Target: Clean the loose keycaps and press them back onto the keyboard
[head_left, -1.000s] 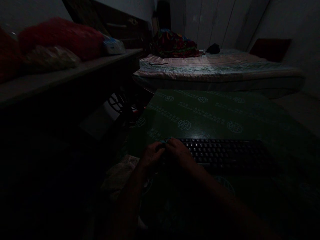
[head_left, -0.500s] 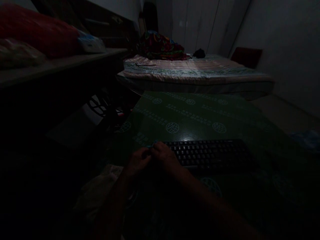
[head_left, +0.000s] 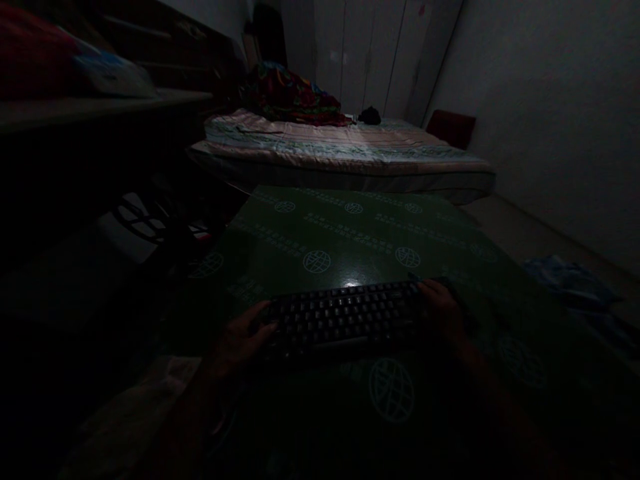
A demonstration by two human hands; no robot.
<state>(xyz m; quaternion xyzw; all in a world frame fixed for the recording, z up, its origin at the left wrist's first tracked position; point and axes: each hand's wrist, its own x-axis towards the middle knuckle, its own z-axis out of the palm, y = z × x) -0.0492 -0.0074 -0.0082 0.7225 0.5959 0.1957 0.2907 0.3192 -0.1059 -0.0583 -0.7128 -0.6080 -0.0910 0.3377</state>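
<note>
A black keyboard [head_left: 345, 317] lies on a green table [head_left: 280, 233] printed with white globes and lettering. My left hand [head_left: 245, 337] is closed on the keyboard's left end, thumb on the near side. Over the keyboard's right part, my right hand [head_left: 443, 307] has its fingers pressed together. A small bluish thing [head_left: 414, 277] sticks out from those fingertips at the keyboard's back edge; it is too dark to tell its kind. The right end of the keyboard is partly hidden by my right hand and shadow.
Beyond the table stands a bed [head_left: 350, 150] with a bunched patterned blanket [head_left: 295, 97]. A shelf [head_left: 185, 97] with bags runs along the left. Crumpled pale cloth [head_left: 145, 400] lies at the near left, and blue cloth [head_left: 570, 280] on the right.
My hands were together at the keyboard's left end. The right hand has moved right along the keyboard with the bluish thing, while the left stays at the left end. The view has turned right.
</note>
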